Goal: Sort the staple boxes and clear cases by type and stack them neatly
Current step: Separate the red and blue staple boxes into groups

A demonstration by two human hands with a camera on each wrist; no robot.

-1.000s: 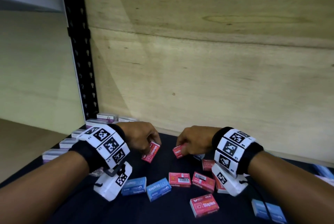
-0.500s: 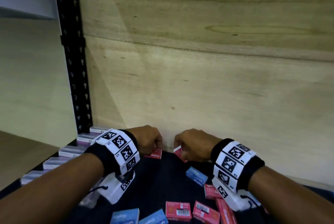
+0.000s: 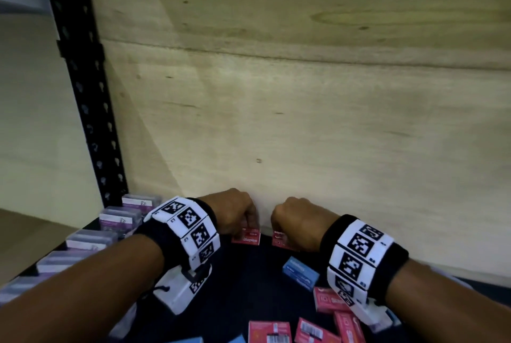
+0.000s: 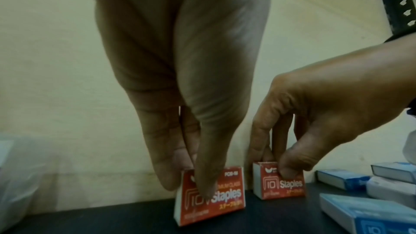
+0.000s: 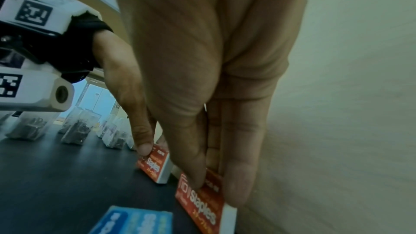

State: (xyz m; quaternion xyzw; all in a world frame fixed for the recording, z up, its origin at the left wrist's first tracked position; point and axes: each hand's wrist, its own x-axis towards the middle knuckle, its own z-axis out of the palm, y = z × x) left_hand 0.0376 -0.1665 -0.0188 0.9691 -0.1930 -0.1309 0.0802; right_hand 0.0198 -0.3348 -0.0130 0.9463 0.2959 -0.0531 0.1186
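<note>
My left hand (image 3: 250, 222) pinches a red staple box (image 3: 247, 237) between thumb and fingers, standing it on edge on the black shelf by the wooden back wall. In the left wrist view this red box (image 4: 225, 197) tilts slightly under my thumb. My right hand (image 3: 278, 228) pinches a second red staple box (image 3: 278, 239) the same way, a short gap to the right; the right wrist view shows that box (image 5: 202, 205) upright near the wall. Blue staple boxes (image 3: 300, 272) and more red ones (image 3: 269, 331) lie loose nearer me. Clear cases (image 3: 119, 218) line the left edge.
The wooden back wall (image 3: 304, 121) rises right behind both hands. A black perforated shelf post (image 3: 83, 79) stands at the back left. The black shelf surface (image 3: 249, 281) shows bare between the hands and the loose boxes.
Both hands have carried their red boxes away from me to the back wall and set them on edge on the shelf. The camera has tilted up.
</note>
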